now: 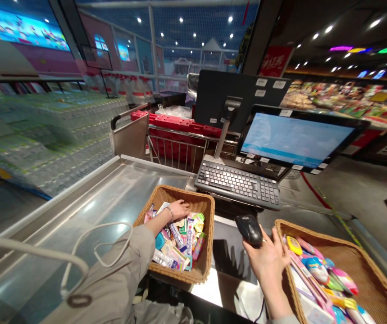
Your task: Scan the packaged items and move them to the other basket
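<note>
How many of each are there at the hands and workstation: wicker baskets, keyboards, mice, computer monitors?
Wicker baskets: 2
Keyboard: 1
Mouse: 1
Lit monitor: 1
Monitor seen from behind: 1
Total: 6

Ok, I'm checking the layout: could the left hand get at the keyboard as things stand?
Probably yes: the left hand is in the left-side basket, but only its rim seems to stand before the keyboard.
</note>
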A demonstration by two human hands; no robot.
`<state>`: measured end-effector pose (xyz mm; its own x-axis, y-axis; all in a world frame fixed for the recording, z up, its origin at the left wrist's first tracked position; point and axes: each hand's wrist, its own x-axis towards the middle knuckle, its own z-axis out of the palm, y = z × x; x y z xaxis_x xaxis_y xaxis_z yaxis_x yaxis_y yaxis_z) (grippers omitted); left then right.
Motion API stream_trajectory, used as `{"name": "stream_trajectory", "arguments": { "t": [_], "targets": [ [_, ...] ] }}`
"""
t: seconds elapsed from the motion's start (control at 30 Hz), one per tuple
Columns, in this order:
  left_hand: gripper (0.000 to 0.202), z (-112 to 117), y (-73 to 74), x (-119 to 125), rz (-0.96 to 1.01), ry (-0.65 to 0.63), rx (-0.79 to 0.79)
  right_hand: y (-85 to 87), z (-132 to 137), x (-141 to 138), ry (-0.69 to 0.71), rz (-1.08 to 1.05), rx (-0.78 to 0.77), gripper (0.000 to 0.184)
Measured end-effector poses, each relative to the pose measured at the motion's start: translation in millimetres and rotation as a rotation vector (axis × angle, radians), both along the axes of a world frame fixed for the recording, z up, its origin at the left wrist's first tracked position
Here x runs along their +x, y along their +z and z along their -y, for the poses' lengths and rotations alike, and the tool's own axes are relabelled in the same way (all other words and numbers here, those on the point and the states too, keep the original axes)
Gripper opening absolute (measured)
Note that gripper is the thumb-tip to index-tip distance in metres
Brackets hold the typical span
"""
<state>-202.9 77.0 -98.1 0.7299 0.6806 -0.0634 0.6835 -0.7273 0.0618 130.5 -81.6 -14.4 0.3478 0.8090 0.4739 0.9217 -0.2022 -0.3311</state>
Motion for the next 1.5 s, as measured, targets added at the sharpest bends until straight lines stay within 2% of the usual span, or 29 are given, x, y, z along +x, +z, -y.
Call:
{"name": "stream_trajectory", "arguments": {
  "t": [0.17,0.37,0.67,0.8,1.03,1.23,1.5],
  "targets": [
    [0.023,1.6,9.9,-4.8,-0.067,0.011,0.008,-1.1,-2.5,-0.2,0.021,-0.024,0.012,0.041],
    [0.031,13.4,29.4,-11.9,-0.099,0.08,0.067,-0.1,-4.7,-5.3,0.061,-0.042,-0.016,0.042],
    [0.038,51.2,65.6,-4.4,-0.057,0.228,0.189,4.3,1.2,-19.4,0.142,-0.051,0.011,0.041],
    [0.043,71.4,79.8,7.4,0.08,0.327,0.306,6.0,6.3,-21.9,0.189,-0.032,0.038,0.036],
    [0.043,92.0,91.6,41.3,0.241,0.383,0.378,15.2,15.8,-26.5,0.262,0.006,0.008,0.031],
    [0.042,97.8,98.9,69.6,0.296,0.381,0.417,22.5,22.6,-27.4,0.272,0.014,0.013,0.022],
    [0.036,96.7,97.9,96.6,0.342,0.358,0.444,28.7,28.7,-22.1,0.254,-0.004,0.021,0.022]
  ]
}}
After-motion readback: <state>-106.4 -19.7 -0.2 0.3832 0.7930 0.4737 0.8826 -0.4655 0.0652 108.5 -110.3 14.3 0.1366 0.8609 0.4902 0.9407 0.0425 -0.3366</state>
